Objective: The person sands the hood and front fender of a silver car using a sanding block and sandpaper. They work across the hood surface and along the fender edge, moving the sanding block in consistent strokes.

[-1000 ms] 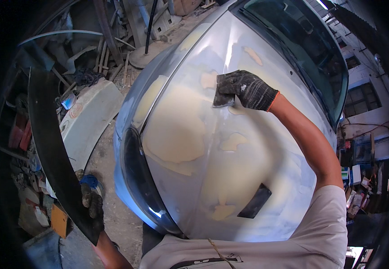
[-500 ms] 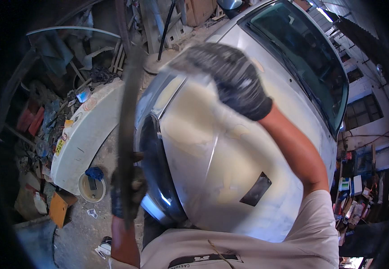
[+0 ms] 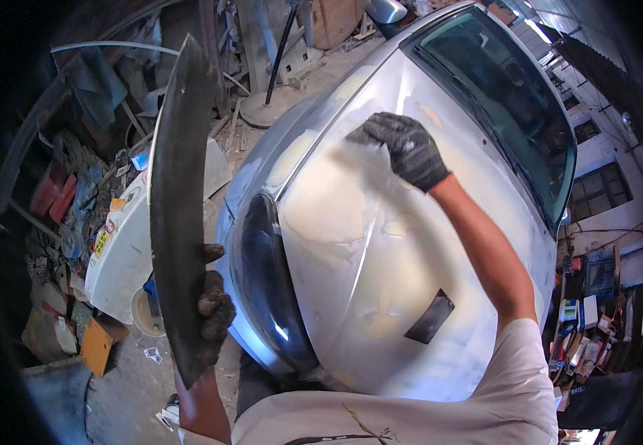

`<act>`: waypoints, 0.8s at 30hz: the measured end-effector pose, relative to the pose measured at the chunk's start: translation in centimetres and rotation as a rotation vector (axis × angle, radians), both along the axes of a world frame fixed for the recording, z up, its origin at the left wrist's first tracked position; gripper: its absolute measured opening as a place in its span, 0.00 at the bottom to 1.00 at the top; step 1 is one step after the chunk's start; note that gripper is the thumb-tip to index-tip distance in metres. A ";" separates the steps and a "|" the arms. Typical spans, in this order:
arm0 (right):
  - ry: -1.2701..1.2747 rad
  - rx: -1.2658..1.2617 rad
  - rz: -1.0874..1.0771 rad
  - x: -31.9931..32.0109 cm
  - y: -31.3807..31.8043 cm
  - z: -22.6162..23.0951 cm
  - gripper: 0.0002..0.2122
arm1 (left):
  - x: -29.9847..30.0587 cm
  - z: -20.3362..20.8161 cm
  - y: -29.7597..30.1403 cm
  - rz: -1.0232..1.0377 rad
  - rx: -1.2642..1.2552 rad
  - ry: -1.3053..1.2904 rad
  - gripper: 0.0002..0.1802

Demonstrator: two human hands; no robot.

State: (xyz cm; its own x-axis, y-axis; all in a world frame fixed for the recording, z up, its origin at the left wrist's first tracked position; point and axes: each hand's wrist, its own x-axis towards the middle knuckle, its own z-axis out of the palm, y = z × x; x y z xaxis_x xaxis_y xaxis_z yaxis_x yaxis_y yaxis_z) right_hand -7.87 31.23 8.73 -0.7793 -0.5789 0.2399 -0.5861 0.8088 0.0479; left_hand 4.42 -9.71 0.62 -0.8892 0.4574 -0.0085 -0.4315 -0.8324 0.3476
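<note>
My left hand (image 3: 216,315), in a dark, dirty glove, grips the lower part of a long curved dark panel (image 3: 179,185) with a thin pale edge. The panel stands nearly upright, left of the car's headlight (image 3: 273,274). My right hand (image 3: 404,147), in a dark knit glove, is over the silver car hood (image 3: 403,259), which has patches of cream filler. Its fingers are bent and pressed together. A small dark grey edge shows at the fingertips, but I cannot make out what it is. A dark rectangular sheet (image 3: 430,317) lies on the hood, nearer to me.
The windshield (image 3: 499,111) rises at the far right. On the left, a white bumper (image 3: 121,259) lies on the floor beside a round tub (image 3: 146,311) and an orange-brown box (image 3: 101,345). Scrap parts pile up behind. Cluttered shelves (image 3: 588,334) stand at the right.
My left hand and the dark panel have moved left, uncovering more of the car's front. My right hand has shifted slightly and now appears lower and sharper over the hood.
</note>
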 end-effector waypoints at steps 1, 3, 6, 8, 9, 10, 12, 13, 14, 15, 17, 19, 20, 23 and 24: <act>-0.041 0.045 -0.041 -1.5 0.8 -0.8 0.20 | 0.0 -0.3 -0.4 0.051 -0.087 0.006 0.32; -0.131 0.163 -0.131 -4.3 1.7 -2.8 0.20 | 0.3 -0.7 -1.1 0.053 -0.143 -0.029 0.32; -0.054 0.174 -0.054 -6.7 1.6 -5.5 0.21 | 0.7 -1.5 -1.5 0.057 -0.190 -0.107 0.33; -0.012 0.177 -0.002 -7.5 1.1 -6.6 0.20 | 0.5 -2.0 -1.9 0.052 -0.223 -0.142 0.32; 0.007 0.179 0.013 -7.6 0.9 -7.0 0.18 | 0.3 -2.3 -2.0 0.024 -0.152 -0.158 0.32; 0.027 0.178 0.025 -7.6 0.9 -7.1 0.16 | 0.2 -2.5 -2.0 0.039 -0.219 -0.208 0.32; 0.014 0.158 0.055 -6.9 1.2 -7.1 0.16 | 0.1 -2.8 -2.2 0.052 -0.273 -0.262 0.31; 0.009 0.131 0.074 -6.4 1.7 -6.8 0.16 | 0.1 -3.0 -2.1 0.060 -0.295 -0.283 0.31; 0.008 0.106 0.095 -5.7 2.4 -6.7 0.16 | 0.1 -3.1 -2.0 0.066 -0.317 -0.305 0.31; -0.029 0.109 0.133 -4.8 3.4 -6.2 0.19 | 0.1 -3.2 -1.9 0.074 -0.338 -0.325 0.30; -0.028 0.113 0.150 -2.9 5.0 -6.1 0.22 | -0.1 -3.4 -1.7 0.057 -0.306 -0.318 0.30; -0.110 0.168 0.081 -0.7 6.7 -5.8 0.26 | -0.8 -3.6 -1.7 -0.024 -0.174 -0.212 0.30; -0.106 0.161 0.088 0.0 7.6 -5.7 0.26 | -1.2 -3.6 -1.7 -0.063 -0.166 -0.204 0.31; -0.144 0.197 0.059 1.9 9.4 -5.0 0.25 | -2.3 -3.7 -1.5 -0.207 -0.079 -0.101 0.32; -0.169 0.213 0.068 2.1 9.7 -4.5 0.24 | -2.3 -3.7 -1.4 -0.213 -0.062 -0.112 0.33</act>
